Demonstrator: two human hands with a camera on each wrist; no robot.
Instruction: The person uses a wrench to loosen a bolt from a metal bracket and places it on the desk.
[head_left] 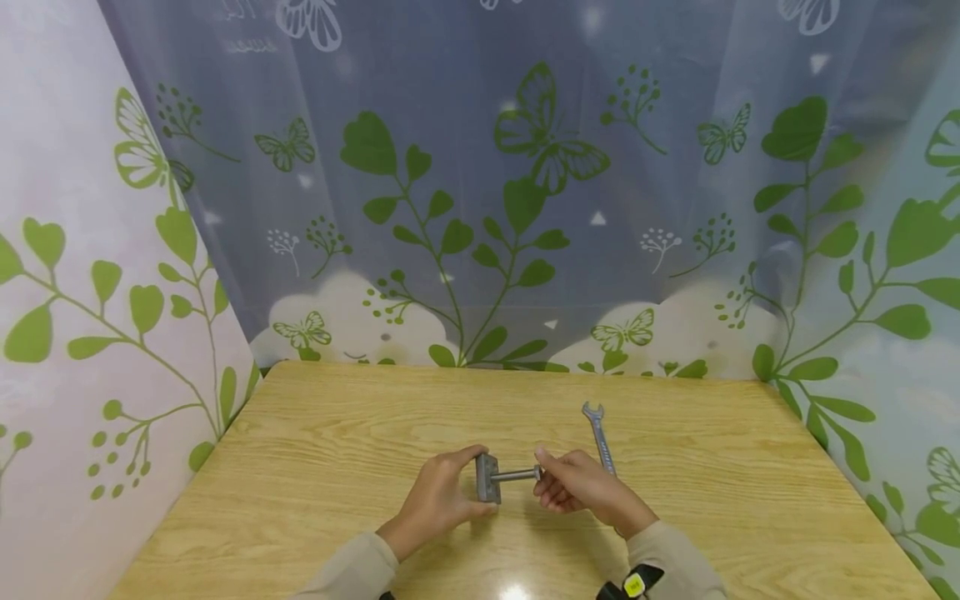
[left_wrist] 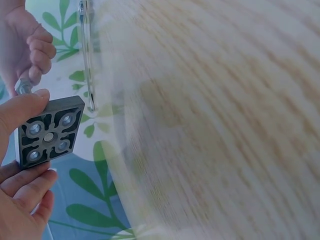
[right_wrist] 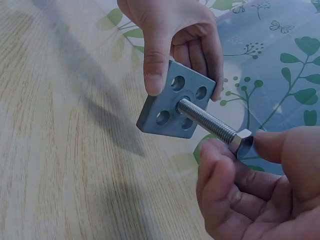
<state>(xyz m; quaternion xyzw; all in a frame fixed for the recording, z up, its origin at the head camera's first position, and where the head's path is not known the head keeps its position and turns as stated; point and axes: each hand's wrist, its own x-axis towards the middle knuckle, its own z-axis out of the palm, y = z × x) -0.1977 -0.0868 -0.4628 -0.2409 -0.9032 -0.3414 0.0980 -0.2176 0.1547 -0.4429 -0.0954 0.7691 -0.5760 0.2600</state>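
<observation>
My left hand (head_left: 437,493) grips a square grey metal plate (head_left: 487,479) by its edges, thumb on one side and fingers on the opposite one. The plate stands on edge above the table, with several round holes around its centre, and its ribbed back (left_wrist: 49,136) faces the left wrist camera. From the middle hole sticks a threaded bolt (right_wrist: 207,121), pointing toward my right hand (head_left: 588,485). Thumb and fingertips of that hand pinch the bolt's hexagonal end (right_wrist: 240,142). Its other fingers are curled in.
An open-ended wrench (head_left: 597,433) lies on the wooden table (head_left: 375,408), just beyond my right hand and partly hidden by it. Behind the table hangs a leaf-and-butterfly patterned curtain (head_left: 450,275). A dark strap with a yellow tag (head_left: 634,583) sits at my right wrist.
</observation>
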